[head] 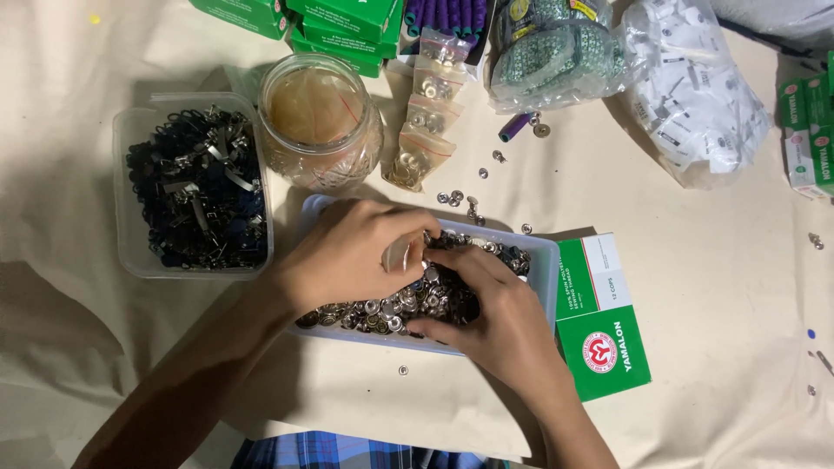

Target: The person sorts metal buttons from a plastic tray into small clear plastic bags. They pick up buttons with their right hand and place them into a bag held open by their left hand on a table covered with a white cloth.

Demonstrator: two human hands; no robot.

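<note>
Left hand [347, 252] pinches a small clear bag [398, 254]; right hand [495, 313], fingers curled, digs among metal snap buttons [391, 308] beneath it.

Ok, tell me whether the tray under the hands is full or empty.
Nearly full: the clear tray holds a heap of small metal snap buttons across its whole visible floor.

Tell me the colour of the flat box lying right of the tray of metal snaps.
The flat box is green with a white panel and a red round emblem, seen in the head view.
</note>
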